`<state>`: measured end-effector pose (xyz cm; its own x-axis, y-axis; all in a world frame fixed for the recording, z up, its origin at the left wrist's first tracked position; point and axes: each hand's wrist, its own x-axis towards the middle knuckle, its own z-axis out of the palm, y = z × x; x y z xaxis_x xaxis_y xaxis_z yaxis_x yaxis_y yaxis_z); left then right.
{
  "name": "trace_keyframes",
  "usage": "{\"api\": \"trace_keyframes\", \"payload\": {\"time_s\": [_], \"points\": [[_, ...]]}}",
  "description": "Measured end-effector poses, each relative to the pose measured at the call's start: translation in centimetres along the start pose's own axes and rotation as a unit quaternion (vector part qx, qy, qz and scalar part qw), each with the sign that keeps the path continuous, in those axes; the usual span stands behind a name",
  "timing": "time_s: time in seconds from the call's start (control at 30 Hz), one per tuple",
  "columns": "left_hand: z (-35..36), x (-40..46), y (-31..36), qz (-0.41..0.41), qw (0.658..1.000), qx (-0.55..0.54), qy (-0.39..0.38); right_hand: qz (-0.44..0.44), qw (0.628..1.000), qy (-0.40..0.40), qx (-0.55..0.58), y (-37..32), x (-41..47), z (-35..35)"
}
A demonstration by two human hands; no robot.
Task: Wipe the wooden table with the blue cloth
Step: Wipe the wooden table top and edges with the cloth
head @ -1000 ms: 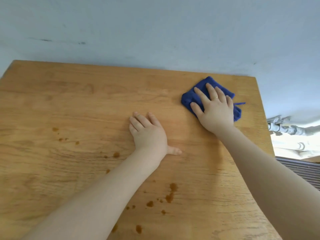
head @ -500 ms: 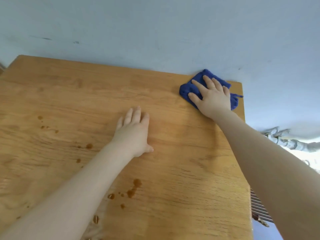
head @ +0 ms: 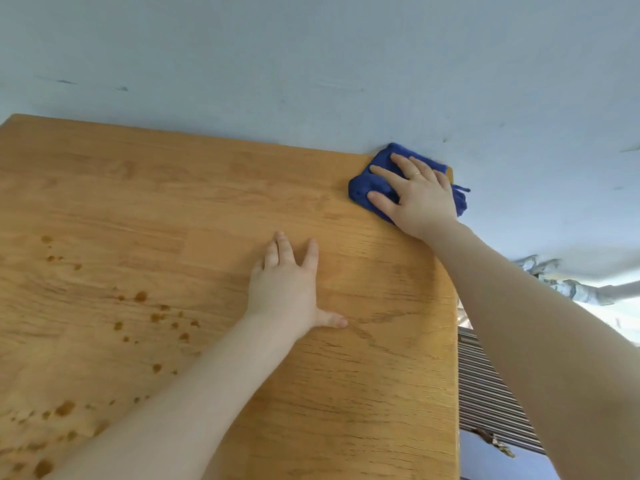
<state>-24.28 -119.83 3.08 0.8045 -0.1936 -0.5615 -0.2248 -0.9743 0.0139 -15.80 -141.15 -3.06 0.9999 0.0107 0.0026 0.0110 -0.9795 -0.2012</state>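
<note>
Head: stained wooden table (head: 173, 209) w/ blue-grey wall (head: 311, 64)

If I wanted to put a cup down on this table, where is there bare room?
The far-left stretch of the wooden table, between the wall and the brown spots, is bare. So is the near-right part, between the two forearms. The far-right corner is crowded: the right hand presses the blue cloth there; the left hand rests mid-table.

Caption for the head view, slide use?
Right hand presses blue cloth at wooden table's far corner; left hand flat.
</note>
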Motion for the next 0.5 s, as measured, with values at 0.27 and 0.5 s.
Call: {"api": "trace_keyframes", "payload": {"time_s": [0.27, 0.5], "points": [[-0.4, -0.1, 0.4, -0.005, 1.0, -0.004, -0.008, -0.07, 0.997, 0.028, 0.019, -0.8, -7.8, -0.5], [0.2, 0.3, 0.2, 0.001, 1.0, -0.008, -0.006, -0.03, 0.998, 0.037, 0.042, 3.2, -1.8, -0.9]]}}
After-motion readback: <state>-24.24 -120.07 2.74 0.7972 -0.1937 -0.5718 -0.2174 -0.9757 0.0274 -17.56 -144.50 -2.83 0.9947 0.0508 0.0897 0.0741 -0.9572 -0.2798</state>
